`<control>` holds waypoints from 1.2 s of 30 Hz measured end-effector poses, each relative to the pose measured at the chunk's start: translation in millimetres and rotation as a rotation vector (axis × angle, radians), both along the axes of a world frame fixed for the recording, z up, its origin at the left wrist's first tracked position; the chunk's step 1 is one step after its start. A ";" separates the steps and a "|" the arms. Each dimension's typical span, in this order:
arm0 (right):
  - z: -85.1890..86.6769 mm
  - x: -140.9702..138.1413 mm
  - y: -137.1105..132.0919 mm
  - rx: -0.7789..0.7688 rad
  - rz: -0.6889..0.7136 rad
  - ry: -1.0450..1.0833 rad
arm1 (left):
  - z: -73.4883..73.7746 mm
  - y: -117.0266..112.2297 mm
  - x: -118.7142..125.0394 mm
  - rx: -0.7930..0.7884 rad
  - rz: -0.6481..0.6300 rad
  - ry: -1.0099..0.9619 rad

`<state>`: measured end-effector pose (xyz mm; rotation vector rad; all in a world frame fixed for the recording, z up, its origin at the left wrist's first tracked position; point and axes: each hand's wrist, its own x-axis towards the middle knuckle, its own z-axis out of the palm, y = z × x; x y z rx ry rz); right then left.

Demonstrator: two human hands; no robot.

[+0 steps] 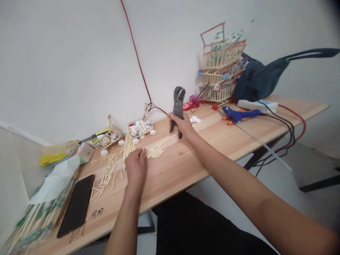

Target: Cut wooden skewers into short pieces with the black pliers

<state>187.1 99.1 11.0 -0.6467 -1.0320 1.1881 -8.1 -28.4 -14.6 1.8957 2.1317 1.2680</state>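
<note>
My right hand [183, 124] is closed around dark grey cutting pliers [178, 101], held upright above the table with the jaws pointing up. Its two handles stick out below my fingers. My left hand [135, 163] rests low over the tabletop with its fingers curled together; whatever they pinch is hidden. Just right of its fingertips lies a small bundle of thin wooden sticks [156, 152]. Longer sticks [128, 146] lie behind that hand, and short cut pieces [107, 173] are scattered to its left.
Two small stick carts [140, 128] with white wheels stand by the wall. Stacked stick baskets [221, 71], a dark bag [261, 79], a blue glue gun [239, 114] and cables [294, 124] are on the right. A black phone [77, 205] and bagged sticks [39, 216] lie left.
</note>
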 end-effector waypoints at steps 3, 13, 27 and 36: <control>1.5 8.1 6.2 0.011 -0.086 0.083 | -1.8 -1.6 -2.7 0.067 0.043 -0.126; 0.5 17.2 9.1 -0.100 -0.201 -0.223 | 8.1 -13.0 1.6 0.070 0.070 -0.572; 3.5 -4.9 -36.8 0.383 0.178 -1.077 | 4.6 -6.1 38.4 0.130 -0.189 -1.249; 12.1 46.7 -10.4 -0.087 -0.107 -1.660 | 5.9 -13.7 25.7 0.223 -0.108 -1.241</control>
